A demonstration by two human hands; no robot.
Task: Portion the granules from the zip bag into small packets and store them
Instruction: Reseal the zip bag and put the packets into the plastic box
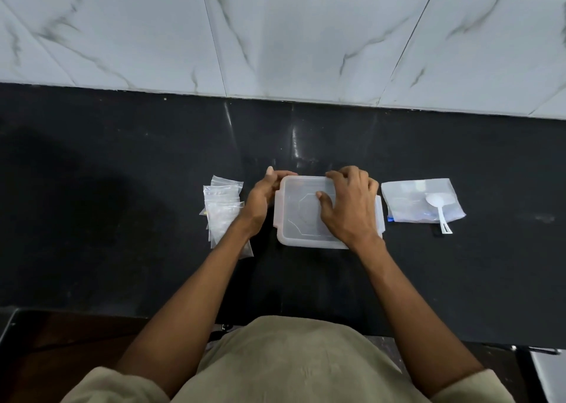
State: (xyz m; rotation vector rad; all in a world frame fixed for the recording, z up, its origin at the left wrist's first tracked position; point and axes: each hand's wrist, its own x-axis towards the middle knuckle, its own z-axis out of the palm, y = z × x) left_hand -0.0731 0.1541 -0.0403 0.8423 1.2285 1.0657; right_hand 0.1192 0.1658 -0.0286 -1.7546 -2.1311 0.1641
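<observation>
My left hand [264,195] has its grip curled round the far left corner of the container [301,219], fingertips hooked over the back edge of the lid and thumb side along the left wall. My right hand [349,203] lies on top of the lid, fingers bent, their tips over the far edge while the thumb presses flat on the lid's middle. So both grips are on that one box, neither spread out.

The container is a translucent, squarish plastic box with its lid on, latch tabs showing at the left and right sides. It sits on the black surface [122,188] straight ahead of me. Can't tell whether there's anything inside, the plastic is too cloudy.

Just left of the box, partly under my left forearm, there's a loose pile of small clear packets [223,206], overlapping each other. I can't count them properly.

Right of the box, close but not touching it, the zip bag [410,200] lies flat with a blue bit at its near left corner. A white plastic spoon [437,206] rests on the bag, bowl toward the wall, handle pointing back at me and poking off the bag's near edge.

Behind it all runs a marble-look tile wall [275,35].
</observation>
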